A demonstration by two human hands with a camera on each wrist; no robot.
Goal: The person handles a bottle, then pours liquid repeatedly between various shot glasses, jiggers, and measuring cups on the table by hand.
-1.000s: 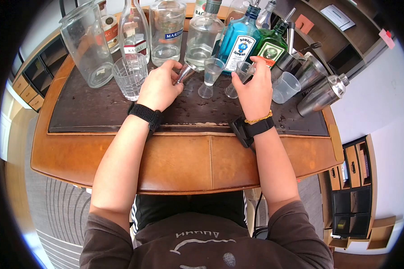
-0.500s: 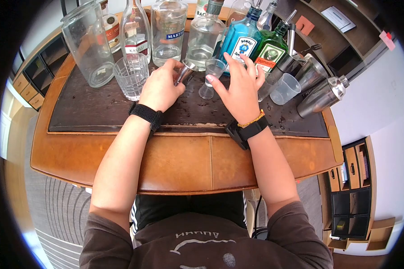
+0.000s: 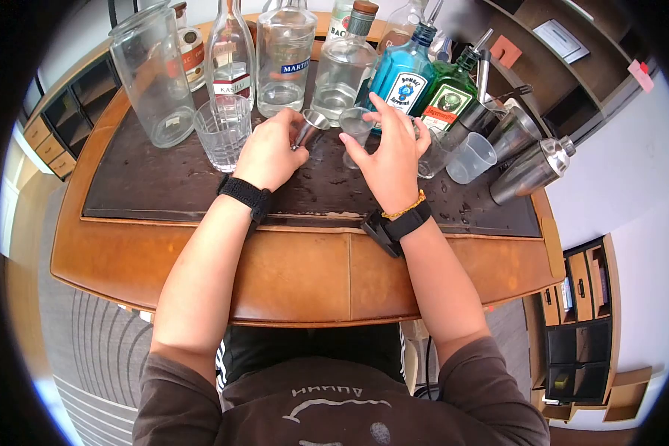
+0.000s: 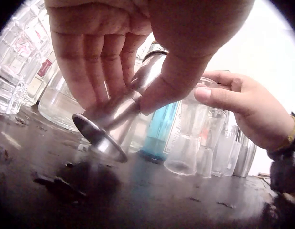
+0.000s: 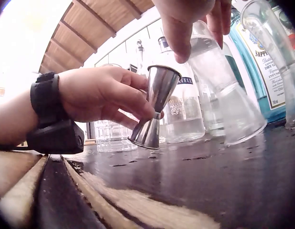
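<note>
My left hand holds a shiny metal jigger around its narrow waist, between thumb and fingers. The jigger is tilted, its lower rim right at the dark tabletop in the right wrist view. To its right, my right hand pinches the upper cup of a clear double-ended jigger, thumb on the near side and fingers behind. Clear liquid shows in that cup, and its wide base is on the table. A second clear jigger stands just beyond, partly hidden by the right hand in the head view.
A cut-glass tumbler and a tall glass pitcher stand left. Several bottles line the back, including a blue one and a green one. A plastic cup and metal shakers stand right.
My right hand has moved left from the second clear jigger to the first and now pinches it. The left hand keeps hold of the metal jigger. The head view has shifted slightly.
</note>
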